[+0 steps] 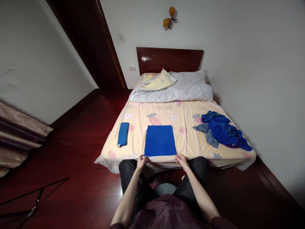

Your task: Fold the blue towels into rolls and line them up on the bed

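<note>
A blue cloth (160, 140), looking like a towel, lies flat as a near-square at the front edge of the bed. My left hand (141, 162) pinches its near left corner, fingers closed. At the near right corner, my right hand (182, 160) grips the cloth between thumb and fingers. To the left lies a narrow folded blue towel (123, 134) with a small pale tag at its near end. A crumpled heap of blue cloths (222, 128) sits on the right side of the bed, with a grey-blue cloth (209, 135) beside it.
The bed (166, 111) has a pale sheet printed with rabbits and carrots. A grey quilt (190, 86) and a yellow pillow (159, 81) lie near the headboard (169, 59). A black stand leg (35, 203) is on the floor at left, and a curtain (21, 136) hangs there.
</note>
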`<state>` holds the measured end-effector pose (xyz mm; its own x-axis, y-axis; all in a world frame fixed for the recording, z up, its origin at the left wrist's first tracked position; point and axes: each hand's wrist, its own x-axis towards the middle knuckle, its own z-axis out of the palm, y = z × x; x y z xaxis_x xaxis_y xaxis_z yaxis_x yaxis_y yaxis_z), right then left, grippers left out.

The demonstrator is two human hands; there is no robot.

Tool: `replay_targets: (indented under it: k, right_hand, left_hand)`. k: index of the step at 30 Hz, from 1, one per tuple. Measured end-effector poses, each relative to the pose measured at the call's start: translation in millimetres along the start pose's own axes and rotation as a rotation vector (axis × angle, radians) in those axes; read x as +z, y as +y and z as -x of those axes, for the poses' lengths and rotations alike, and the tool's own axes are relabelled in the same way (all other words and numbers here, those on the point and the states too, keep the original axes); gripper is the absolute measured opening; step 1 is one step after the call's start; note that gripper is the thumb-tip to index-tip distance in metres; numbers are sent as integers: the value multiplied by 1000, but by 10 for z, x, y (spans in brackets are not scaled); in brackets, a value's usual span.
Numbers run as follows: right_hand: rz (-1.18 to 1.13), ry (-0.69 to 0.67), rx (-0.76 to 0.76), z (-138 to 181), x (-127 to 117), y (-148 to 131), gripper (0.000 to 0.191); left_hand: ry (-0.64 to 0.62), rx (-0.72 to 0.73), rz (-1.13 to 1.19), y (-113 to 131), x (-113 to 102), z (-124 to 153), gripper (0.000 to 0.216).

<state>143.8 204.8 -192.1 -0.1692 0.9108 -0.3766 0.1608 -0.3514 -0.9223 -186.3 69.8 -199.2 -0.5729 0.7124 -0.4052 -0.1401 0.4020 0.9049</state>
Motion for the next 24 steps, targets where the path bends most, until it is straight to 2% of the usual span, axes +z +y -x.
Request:
replay_targets:
  k: [6, 12, 18, 24]
  right_hand:
    - [-83, -8, -36, -22, -2, 10, 47]
    - [-97, -21, -12, -90, 36, 22, 52]
    - [-80, -56, 58, -110, 12, 58, 45]
    - [-66, -121, 107, -40, -120, 49, 45]
  left_hand:
    - [-6, -13, 141, -51, -34, -7, 69]
    - [-43, -2, 133, -45, -66, -59, 78]
    - [-39, -19, 112, -139, -158, -34, 79]
    - [-49, -57, 97, -186, -245, 59, 78]
